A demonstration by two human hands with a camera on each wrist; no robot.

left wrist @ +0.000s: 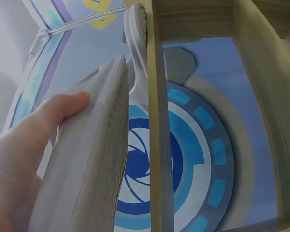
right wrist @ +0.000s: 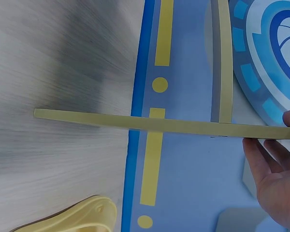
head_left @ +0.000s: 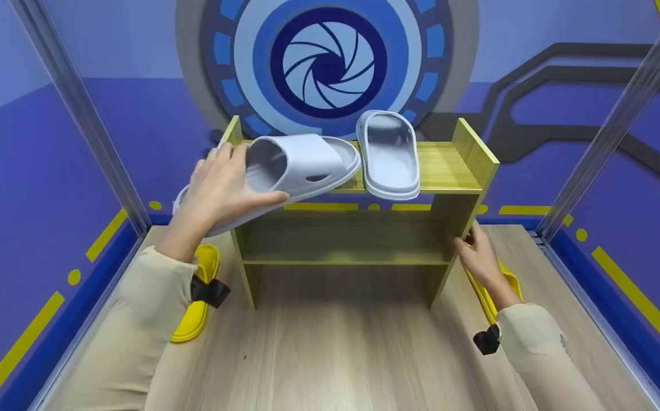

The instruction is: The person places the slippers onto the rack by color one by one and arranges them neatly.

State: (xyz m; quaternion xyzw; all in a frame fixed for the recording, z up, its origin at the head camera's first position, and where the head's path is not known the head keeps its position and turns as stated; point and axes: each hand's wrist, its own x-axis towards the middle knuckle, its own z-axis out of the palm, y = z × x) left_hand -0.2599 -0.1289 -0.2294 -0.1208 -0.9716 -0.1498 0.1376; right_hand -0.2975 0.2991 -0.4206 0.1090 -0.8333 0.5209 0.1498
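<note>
My left hand [head_left: 215, 185] holds a pale grey slide slipper [head_left: 312, 154] by its side, with the thumb along the sole edge, above the left part of a wooden shoe rack [head_left: 449, 165]. The left wrist view shows the thumb pressed on the slipper's sole [left wrist: 94, 145] beside the rack's top board. Its matching slipper [head_left: 392, 162] rests on the top shelf, near the middle. Lower down on the right, my right hand [head_left: 481, 257] grips the rack's side panel [right wrist: 183, 126], thumb on one face and fingers on the other.
A yellow slipper [head_left: 191, 322] lies on the wooden floor [head_left: 330, 348] left of the rack. Another yellow slipper [head_left: 511, 281] lies on the right, partly behind my right hand. Blue patterned walls [head_left: 136, 137] and metal posts [head_left: 87, 120] enclose the space.
</note>
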